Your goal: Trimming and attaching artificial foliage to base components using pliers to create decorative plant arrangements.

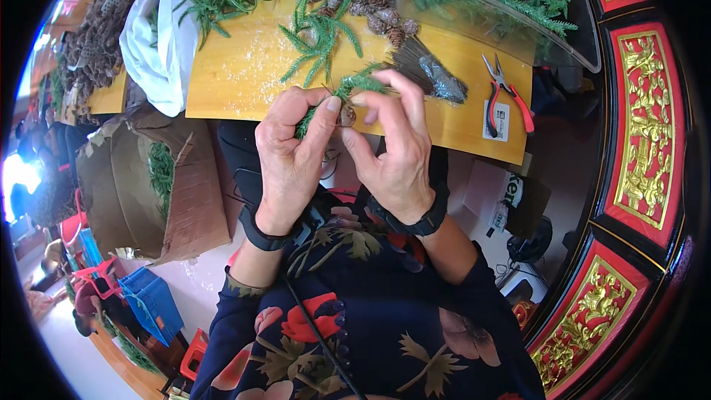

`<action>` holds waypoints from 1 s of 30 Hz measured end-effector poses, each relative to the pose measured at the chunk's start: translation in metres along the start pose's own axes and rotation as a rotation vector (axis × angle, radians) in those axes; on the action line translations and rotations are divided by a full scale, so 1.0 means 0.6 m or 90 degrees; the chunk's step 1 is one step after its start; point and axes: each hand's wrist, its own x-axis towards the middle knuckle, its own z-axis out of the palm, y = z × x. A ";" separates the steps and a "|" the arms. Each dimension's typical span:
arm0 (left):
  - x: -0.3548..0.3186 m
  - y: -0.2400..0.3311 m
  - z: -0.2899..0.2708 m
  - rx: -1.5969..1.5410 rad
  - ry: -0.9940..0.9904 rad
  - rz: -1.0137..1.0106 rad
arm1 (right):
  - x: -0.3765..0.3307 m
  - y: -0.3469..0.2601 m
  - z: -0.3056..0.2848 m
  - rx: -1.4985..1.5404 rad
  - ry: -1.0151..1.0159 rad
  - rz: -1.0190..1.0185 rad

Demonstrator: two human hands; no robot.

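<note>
A green artificial pine sprig (357, 84) is held up over the table's near edge, with a small brown pine cone (347, 115) against it. My left hand (291, 150) pinches the sprig between thumb and fingers, and a thin dark wire end shows by the thumb. From the other side my right hand (394, 152) curls its fingers round the upper part of the sprig, its thumb close to the cone. The exact contact of the right fingertips is partly hidden. Both wrists wear black bands.
On the yellow table (229, 89) lie loose pine sprigs (318, 41), pine cones (374, 0), a bundle of thin wires (426, 67) and red-handled pliers (507, 92). A clear bin (481, 4) of greenery stands at back right. A cardboard box (148, 185) sits left, carved panels (641, 130) right.
</note>
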 end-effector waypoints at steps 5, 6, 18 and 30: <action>0.001 -0.007 -0.005 0.084 -0.019 0.046 | 0.025 0.009 -0.025 0.103 -0.060 -0.009; 0.001 -0.008 -0.005 0.105 -0.028 0.060 | 0.029 0.015 -0.030 0.126 -0.086 -0.028; 0.002 0.004 0.010 0.225 -0.026 0.139 | 0.029 0.047 -0.040 -0.011 -0.127 -0.121; -0.009 0.005 0.042 0.323 0.104 0.246 | 0.019 0.048 -0.018 -0.001 -0.039 -0.119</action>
